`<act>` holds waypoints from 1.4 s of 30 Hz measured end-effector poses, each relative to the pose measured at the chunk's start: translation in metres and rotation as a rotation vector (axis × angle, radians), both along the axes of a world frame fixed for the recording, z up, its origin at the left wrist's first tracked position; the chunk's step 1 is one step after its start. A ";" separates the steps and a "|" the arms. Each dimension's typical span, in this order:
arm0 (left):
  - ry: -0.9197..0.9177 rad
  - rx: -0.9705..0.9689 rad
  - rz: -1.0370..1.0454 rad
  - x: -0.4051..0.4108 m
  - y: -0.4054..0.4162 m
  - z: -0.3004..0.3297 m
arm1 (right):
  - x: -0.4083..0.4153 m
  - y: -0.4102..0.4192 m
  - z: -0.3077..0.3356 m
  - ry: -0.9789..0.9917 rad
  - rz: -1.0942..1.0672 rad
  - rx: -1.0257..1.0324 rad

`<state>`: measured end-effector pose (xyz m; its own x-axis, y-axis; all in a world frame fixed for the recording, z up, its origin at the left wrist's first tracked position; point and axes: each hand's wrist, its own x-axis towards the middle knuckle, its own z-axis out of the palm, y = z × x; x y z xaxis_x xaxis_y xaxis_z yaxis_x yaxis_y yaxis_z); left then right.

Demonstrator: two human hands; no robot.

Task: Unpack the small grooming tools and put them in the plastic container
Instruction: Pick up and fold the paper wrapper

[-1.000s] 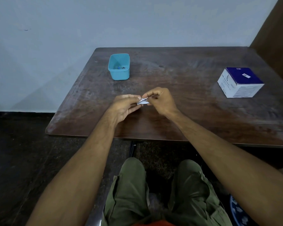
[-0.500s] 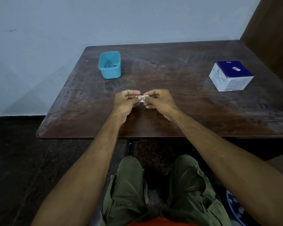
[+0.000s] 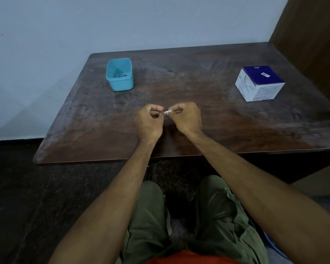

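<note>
Head view: a small white packet [image 3: 168, 111] is pinched at either end, between the fingertips of the left hand [image 3: 150, 121] and the right hand [image 3: 187, 119], just above the table [image 3: 208, 130]. A second ago it stood open as a folded flap between the hands; it now reads as a short, narrow white sliver pulled taut, with the fists curled tighter. Judgement: the tear or peel is under way and the tool is not yet free (its contents cannot be made out). Both hands are closed in a pinch on the packet. Well forward and left of the left hand sits the blue plastic container [image 3: 120, 74], a few small items at its bottom. Far to the right of the right hand stands a blue-and-white box [image 3: 259, 83].
</note>
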<state>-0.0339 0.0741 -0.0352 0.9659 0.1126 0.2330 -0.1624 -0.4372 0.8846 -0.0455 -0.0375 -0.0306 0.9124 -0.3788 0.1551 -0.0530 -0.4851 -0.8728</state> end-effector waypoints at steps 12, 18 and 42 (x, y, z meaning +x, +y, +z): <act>-0.030 -0.050 0.073 -0.004 -0.004 -0.007 | -0.009 0.007 0.003 -0.024 0.003 -0.054; 0.127 -0.182 0.088 -0.005 -0.005 -0.003 | -0.014 0.011 -0.005 -0.103 0.115 -0.284; -0.003 0.071 -0.451 -0.028 -0.068 0.020 | -0.055 -0.069 0.001 -0.139 -0.176 -0.235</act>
<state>-0.0617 0.0059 -0.0155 0.9142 -0.3350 0.2282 -0.3531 -0.3814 0.8543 -0.1002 -0.1070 -0.0299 0.8000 -0.4680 0.3756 -0.0419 -0.6679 -0.7430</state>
